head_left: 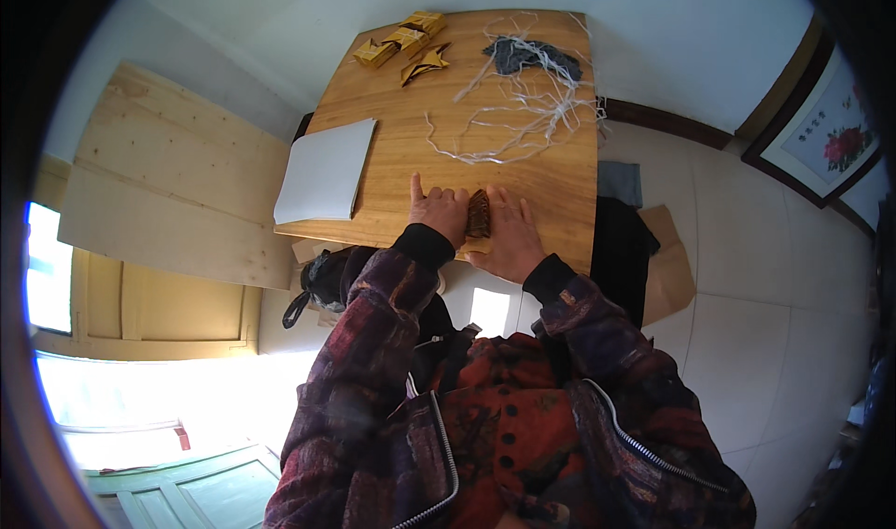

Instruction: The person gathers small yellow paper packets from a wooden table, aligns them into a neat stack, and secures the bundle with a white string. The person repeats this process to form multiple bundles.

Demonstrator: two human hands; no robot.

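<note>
A small dark-brown bundle with slanted ridges (479, 214) sits at the near edge of the wooden table (401, 170), between my two hands. My left hand (440, 214) presses against its left side with most fingers curled and one finger stretched out to the far left. On the other side, my right hand (511, 233) lies along the bundle, fingers extended forward and its thumb by the near end. Both hands seem to squeeze the bundle between them. Its underside and the inner fingertips are hidden.
White strings (485, 159) spread over the table's right half, partly across a grey cloth (532, 58). Gold folded-paper pieces (375, 54) stand at the far left. A stack of white sheets (322, 172) lies at the left edge. Flattened cardboard (667, 266) rests on the floor at right.
</note>
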